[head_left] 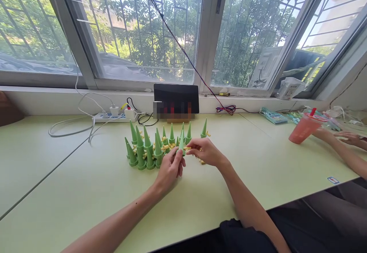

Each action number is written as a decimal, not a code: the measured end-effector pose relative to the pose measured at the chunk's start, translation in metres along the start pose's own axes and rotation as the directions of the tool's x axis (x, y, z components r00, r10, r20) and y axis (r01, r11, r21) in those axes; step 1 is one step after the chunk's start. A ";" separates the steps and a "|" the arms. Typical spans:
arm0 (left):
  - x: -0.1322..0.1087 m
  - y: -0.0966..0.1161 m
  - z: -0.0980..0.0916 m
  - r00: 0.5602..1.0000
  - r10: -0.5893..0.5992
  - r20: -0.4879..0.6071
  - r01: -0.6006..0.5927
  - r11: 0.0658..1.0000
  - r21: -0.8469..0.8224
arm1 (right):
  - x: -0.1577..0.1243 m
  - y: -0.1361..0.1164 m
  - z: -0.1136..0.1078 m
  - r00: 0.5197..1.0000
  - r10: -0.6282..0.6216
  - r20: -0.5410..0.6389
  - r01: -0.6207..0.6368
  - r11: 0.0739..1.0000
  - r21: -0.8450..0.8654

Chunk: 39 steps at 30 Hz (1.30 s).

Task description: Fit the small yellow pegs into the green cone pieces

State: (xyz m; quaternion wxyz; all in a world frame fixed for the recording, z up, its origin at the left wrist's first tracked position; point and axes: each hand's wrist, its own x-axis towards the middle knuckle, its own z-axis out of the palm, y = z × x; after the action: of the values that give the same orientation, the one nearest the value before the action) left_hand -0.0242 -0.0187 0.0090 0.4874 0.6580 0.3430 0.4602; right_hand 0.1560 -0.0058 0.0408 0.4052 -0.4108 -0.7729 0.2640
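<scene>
My left hand (172, 163) is closed around the base of a green cone (181, 141), which points upward. Thumb and fingers of my right hand (205, 151) pinch a small yellow piece (187, 148) against the right side of that cone. Behind and to the left of my hands stands a cluster of similar green cones (140, 153), several of them with small yellow pieces around them. One more green cone (204, 128) stands apart at the back right, a yellow bit at its foot. More yellow pieces (202, 161) lie partly hidden beneath my right hand.
A dark tablet (176, 98) leans by the window sill. At the back left lies a power strip (114, 117) with white cables. To the right stand a red drink cup (306, 127) and another person's hands (327, 135). Packets (273, 115) lie near the wall.
</scene>
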 end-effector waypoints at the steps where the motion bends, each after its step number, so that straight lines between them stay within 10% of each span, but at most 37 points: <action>1: 0.000 0.000 0.000 1.000 0.001 0.000 -0.001 1.000 0.007 | 0.000 0.000 0.000 1.000 0.003 0.003 -0.003 1.000 0.001; 39: -0.002 -0.009 0.001 0.995 0.094 -0.028 -0.081 0.947 0.311 | 0.000 0.001 -0.002 1.000 -0.009 -0.021 0.003 0.966 -0.259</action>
State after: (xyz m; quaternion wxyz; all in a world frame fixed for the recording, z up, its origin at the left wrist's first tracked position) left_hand -0.0240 -0.0178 0.0000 0.3501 0.7308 0.3915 0.4360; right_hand 0.1575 -0.0052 0.0414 0.3572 -0.4607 -0.7976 0.1551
